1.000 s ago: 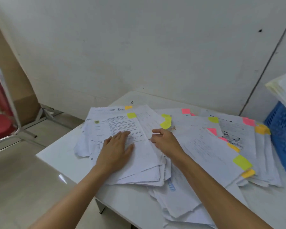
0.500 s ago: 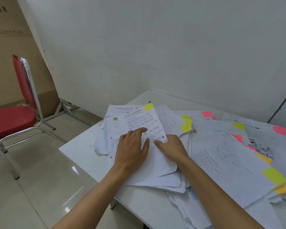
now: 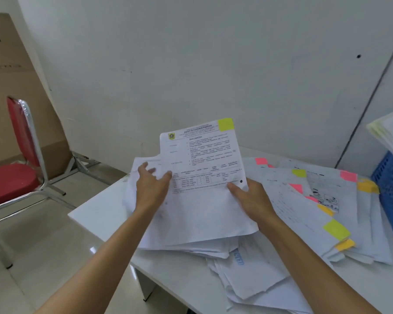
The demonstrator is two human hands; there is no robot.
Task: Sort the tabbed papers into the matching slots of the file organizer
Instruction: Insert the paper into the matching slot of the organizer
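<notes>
- Right now, from the head view, a sheaf of papers (image 3: pixel 204 200) is held tilted up above the near left part of the white table (image 3: pixel 100 214), with a yellow-green tab (image 3: pixel 225 124) at its top right corner.
- The left hand (image 3: pixel 151 189) grips the sheaf's left edge, thumb on the printed front and fingers curled onto a sheet behind.
- The right hand (image 3: pixel 250 198) pinches the right edge, thumb on the front.
- More tabbed papers (image 3: pixel 315 200) lie fanned across the table's middle and right, with pink, orange and yellow-green tabs.
- A blue file organizer (image 3: pixel 390 196) stands at the table's right edge with sheets in it.
- A red chair (image 3: pixel 16 177) stands on the floor to the left of the table.
</notes>
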